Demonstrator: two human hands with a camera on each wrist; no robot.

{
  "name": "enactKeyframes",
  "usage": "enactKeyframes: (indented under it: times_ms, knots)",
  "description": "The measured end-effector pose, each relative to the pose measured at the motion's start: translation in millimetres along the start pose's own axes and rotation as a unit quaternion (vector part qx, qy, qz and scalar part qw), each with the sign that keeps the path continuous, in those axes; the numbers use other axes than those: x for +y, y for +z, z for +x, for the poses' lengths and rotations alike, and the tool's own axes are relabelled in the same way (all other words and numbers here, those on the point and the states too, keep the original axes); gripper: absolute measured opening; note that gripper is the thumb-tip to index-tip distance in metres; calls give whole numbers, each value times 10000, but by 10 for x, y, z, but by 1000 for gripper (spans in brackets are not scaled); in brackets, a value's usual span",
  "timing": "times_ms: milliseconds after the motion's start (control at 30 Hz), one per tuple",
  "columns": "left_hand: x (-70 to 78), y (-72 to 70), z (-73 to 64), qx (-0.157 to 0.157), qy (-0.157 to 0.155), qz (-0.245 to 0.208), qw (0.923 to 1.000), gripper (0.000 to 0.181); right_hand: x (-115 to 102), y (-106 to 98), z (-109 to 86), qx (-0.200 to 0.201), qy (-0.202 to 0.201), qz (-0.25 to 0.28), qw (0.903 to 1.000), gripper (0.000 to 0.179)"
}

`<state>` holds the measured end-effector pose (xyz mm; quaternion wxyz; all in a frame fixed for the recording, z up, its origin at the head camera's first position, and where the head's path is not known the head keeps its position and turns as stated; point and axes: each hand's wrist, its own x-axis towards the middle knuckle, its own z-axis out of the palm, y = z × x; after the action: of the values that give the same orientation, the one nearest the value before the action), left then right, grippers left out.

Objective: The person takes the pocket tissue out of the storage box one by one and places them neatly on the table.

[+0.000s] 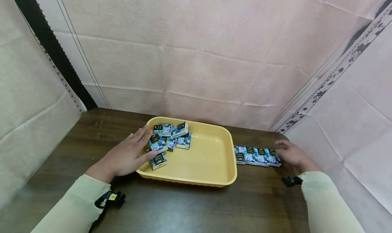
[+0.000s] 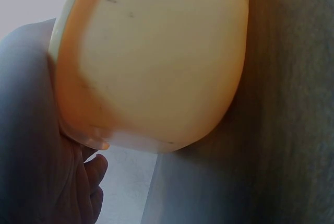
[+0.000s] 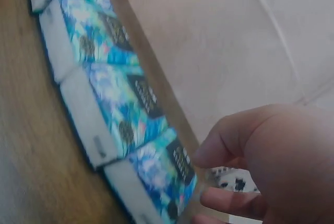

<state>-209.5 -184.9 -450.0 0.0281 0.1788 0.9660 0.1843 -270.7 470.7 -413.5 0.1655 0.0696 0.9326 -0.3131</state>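
Note:
My left hand (image 1: 130,154) lies across the left rim of a yellow plastic tray (image 1: 202,168), its fingers stretched out over small blue flower-printed boxes (image 1: 158,143) with black labels. In the left wrist view the tray's outer wall (image 2: 167,67) fills most of the picture, with the hand (image 2: 57,182) at its rim. To the right of the tray, more such boxes (image 1: 255,156) lie side by side in a row on the table. At the row's right end is my right hand (image 1: 294,156), holding nothing. Its loosely bent fingers (image 3: 232,200) come close to the last box (image 3: 162,177).
The boxes in the tray sit in a loose heap at its left end, some leaning on others. The dark wooden table (image 1: 183,205) is bordered by pale cloth hangings (image 1: 183,62) at the back and both sides. A camera strap (image 1: 105,199) circles the left wrist.

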Motion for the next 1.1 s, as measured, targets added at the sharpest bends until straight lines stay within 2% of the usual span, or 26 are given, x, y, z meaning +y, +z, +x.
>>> enactKeyframes:
  times_ms: [267, 500, 700, 967, 1100]
  knots:
    - [-11, 8, -8, 27, 25, 6, 10000, 98, -368, 79, -88, 383, -490, -209, 9978, 58]
    - [1, -4, -18, 4, 17, -13, 10000, 99, -737, 204, -143, 687, -1207, -634, 9883, 49]
    - [8, -6, -13, 5, 30, -1, 10000, 101, -1027, 352, -179, 850, -1445, -730, 9831, 44]
    - [-5, -3, -5, 16, 47, 3, 10000, 100, -1407, 572, -220, 731, -2116, -720, 9719, 37]
    - [-5, -6, -3, 18, 58, -5, 10000, 101, -1587, 693, -228, 494, -2297, -565, 9704, 38]
